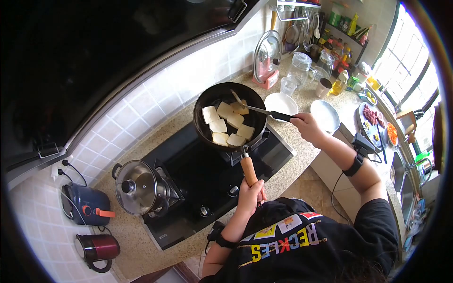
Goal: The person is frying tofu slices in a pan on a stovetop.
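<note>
Several pale white slabs that look like tofu (218, 125) lie in a dark frying pan (202, 101) on the far burner. My left hand (250, 197) is wrapped round the end of the pan's wooden handle (247, 167). From the right, my right hand (309, 128) grips the black handle of a metal spatula (257, 109). Its shaft crosses the pan's rim, and the blade is at the slabs near the pan's far right side. Just beyond the pan's right rim stand a white bowl (281, 104) and a white plate (325, 116).
A lidded glass-topped pot (137, 187) sits on the left burner of the black gas stove (193, 184). Beyond it are a dark blue appliance (87, 205) and a red kettle (97, 247). A pan lid (267, 56), glass jugs (299, 68) and a plate of meat (373, 115) line the counter.
</note>
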The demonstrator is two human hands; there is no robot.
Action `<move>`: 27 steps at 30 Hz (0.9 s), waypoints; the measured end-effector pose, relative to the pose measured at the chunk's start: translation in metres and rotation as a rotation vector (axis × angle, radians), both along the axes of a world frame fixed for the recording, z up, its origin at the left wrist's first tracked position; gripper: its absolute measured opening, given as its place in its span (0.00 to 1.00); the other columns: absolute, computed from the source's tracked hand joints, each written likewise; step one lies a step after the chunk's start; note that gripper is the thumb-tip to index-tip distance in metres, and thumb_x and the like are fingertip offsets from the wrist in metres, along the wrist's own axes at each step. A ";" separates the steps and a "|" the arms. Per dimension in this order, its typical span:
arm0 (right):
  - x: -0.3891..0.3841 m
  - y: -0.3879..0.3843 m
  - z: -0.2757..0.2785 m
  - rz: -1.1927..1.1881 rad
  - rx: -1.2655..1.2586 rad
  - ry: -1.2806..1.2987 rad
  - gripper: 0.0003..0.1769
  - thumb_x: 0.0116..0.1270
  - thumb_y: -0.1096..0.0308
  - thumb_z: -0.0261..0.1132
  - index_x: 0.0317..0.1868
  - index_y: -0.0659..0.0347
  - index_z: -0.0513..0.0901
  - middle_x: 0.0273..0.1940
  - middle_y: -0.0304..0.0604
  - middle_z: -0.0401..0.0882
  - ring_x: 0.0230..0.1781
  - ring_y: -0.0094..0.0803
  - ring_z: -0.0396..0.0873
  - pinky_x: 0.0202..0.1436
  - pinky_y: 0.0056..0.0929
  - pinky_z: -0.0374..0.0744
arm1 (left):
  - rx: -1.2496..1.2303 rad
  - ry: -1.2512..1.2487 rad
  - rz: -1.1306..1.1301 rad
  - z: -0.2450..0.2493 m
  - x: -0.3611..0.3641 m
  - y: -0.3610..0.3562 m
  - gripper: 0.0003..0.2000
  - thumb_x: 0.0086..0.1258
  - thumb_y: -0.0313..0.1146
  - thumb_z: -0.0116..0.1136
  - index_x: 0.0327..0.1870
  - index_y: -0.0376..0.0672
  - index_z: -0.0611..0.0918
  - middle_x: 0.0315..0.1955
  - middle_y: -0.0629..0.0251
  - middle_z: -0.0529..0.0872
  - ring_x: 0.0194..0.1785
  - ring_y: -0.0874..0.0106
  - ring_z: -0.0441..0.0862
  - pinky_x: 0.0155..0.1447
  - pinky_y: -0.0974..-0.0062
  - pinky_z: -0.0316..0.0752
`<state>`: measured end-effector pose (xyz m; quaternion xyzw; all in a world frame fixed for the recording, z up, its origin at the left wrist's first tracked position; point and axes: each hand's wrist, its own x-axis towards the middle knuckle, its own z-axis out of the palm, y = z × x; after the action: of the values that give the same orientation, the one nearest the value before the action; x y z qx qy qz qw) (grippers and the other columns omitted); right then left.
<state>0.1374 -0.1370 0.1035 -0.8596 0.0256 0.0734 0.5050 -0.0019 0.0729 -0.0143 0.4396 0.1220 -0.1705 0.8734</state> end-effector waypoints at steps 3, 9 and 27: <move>-0.016 -0.002 0.018 -0.069 0.059 0.053 0.14 0.65 0.63 0.57 0.38 0.68 0.79 0.16 0.32 0.65 0.12 0.19 0.64 0.14 0.22 0.64 | -0.005 0.023 -0.006 0.004 0.001 0.002 0.10 0.64 0.30 0.55 0.36 0.44 0.65 0.16 0.67 0.72 0.15 0.77 0.71 0.15 0.81 0.64; -0.026 -0.001 0.022 -0.062 0.212 0.087 0.14 0.66 0.63 0.56 0.40 0.68 0.78 0.16 0.31 0.65 0.12 0.18 0.63 0.14 0.20 0.64 | 0.008 0.008 -0.012 0.000 -0.001 0.001 0.10 0.64 0.30 0.55 0.36 0.44 0.65 0.16 0.67 0.72 0.15 0.76 0.72 0.15 0.81 0.64; 0.002 0.001 0.073 0.513 -0.859 -0.616 0.23 0.56 0.75 0.60 0.55 0.54 0.76 0.32 0.47 0.68 0.32 0.41 0.73 0.35 0.37 0.72 | 0.005 0.044 0.002 0.009 0.000 0.007 0.09 0.64 0.29 0.55 0.36 0.44 0.65 0.16 0.66 0.72 0.14 0.76 0.71 0.14 0.81 0.63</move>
<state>0.1397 -0.1356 0.1761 -0.9477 -0.3036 -0.0768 0.0617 -0.0014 0.0799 -0.0056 0.4379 0.1420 -0.1786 0.8696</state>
